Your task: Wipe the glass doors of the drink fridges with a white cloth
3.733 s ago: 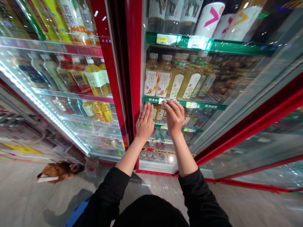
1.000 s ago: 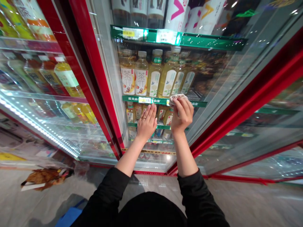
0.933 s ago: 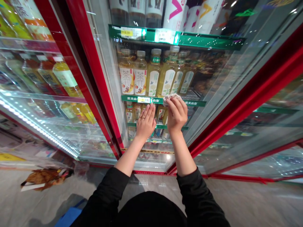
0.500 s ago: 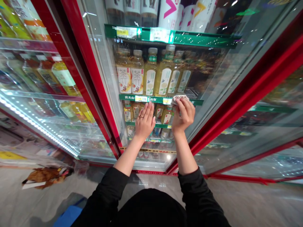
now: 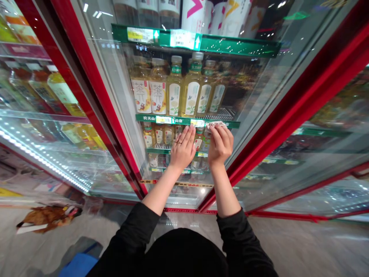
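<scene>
A glass cooler door (image 5: 248, 96) in a red frame stands right before me, with bottled drinks on green-edged shelves behind it. My left hand (image 5: 183, 148) lies flat, fingers stretched out together, a ring on one of them; it appears to rest on the glass. To its right, my right hand (image 5: 220, 146) is closed on a crumpled white cloth (image 5: 215, 124) with reddish marks, held by the fingertips against the glass near the shelf edge. Whether it is cloth or paper I cannot tell for sure. Behind the glass, just above my hands, stand tea bottles (image 5: 191, 90).
Left of me is another cooler (image 5: 17, 115) with bottles and a bright light strip. A red door frame (image 5: 288, 107) slants along the right. On the floor lie a brown plush-looking thing (image 5: 47, 218) and a blue object (image 5: 77, 265).
My left hand has shifted right, closer to my right hand. My right hand with the cloth has moved slightly down and left. The view has turned a little to the right.
</scene>
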`<action>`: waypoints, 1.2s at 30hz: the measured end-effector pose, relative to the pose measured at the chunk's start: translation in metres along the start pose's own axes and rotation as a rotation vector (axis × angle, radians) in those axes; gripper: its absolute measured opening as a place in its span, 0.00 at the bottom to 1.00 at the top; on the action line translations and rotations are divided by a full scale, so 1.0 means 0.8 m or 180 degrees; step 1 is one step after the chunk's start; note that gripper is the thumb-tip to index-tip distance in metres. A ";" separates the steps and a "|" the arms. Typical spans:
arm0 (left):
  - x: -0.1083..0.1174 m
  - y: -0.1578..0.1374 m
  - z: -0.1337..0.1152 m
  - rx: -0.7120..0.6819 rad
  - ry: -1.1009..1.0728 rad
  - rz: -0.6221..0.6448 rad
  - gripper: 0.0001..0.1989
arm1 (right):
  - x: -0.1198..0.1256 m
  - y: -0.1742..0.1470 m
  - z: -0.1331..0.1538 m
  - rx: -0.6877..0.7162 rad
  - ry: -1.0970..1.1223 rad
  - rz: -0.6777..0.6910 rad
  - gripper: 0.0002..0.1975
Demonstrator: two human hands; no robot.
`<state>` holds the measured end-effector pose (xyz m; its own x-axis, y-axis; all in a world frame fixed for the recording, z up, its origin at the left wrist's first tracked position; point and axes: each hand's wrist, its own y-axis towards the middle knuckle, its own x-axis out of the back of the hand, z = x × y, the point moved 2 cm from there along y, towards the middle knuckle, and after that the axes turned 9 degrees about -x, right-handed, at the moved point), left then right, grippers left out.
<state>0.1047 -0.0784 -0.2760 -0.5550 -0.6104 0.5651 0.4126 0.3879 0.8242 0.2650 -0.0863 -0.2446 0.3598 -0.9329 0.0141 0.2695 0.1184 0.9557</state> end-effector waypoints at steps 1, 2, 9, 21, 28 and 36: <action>-0.003 0.000 0.000 0.0018 -0.0026 0.0031 0.32 | -0.003 0.004 0.000 -0.0023 0.0011 -0.0100 0.14; -0.006 -0.001 0.001 0.0040 -0.0041 0.0065 0.32 | -0.007 0.009 0.002 -0.0030 0.0034 -0.0164 0.14; -0.021 -0.008 0.009 0.0003 0.0219 -0.0043 0.33 | -0.018 0.005 0.019 0.0357 0.0310 0.0169 0.16; -0.026 -0.007 -0.005 0.0098 0.0486 -0.0359 0.46 | 0.013 0.031 -0.034 0.0042 -0.0023 -0.0065 0.15; -0.043 0.009 -0.035 0.0205 0.0009 -0.0120 0.38 | 0.013 0.031 -0.031 0.0396 0.0224 0.0715 0.16; -0.046 0.020 -0.048 0.0194 0.0197 -0.0064 0.34 | 0.050 0.032 -0.080 0.0519 0.0311 0.0486 0.14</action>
<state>0.1592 -0.0764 -0.2851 -0.5163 -0.6594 0.5465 0.3559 0.4153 0.8372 0.3439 -0.0989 -0.2387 0.4721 -0.8702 0.1412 0.0604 0.1917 0.9796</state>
